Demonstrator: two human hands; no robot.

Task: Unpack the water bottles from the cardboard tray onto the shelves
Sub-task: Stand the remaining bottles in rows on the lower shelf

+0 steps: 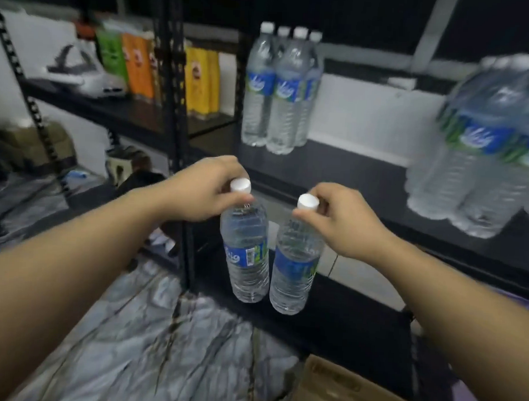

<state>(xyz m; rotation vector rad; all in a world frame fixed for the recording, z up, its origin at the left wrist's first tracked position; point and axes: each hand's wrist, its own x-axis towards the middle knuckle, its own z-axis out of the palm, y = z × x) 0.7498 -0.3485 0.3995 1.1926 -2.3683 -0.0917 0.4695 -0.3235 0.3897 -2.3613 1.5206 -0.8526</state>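
A black shelf (364,174) is carrying four upright water bottles (280,89) at its left and a blurred cluster (486,149) (perhaps six) at its right.

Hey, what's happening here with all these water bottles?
A person is stocking a black shelf with water. The left hand and right hand each grip a bottle by its neck: the left bottle and right bottle hang in front of the shelf. Two bottle groups already stand there. The cardboard tray sits below.
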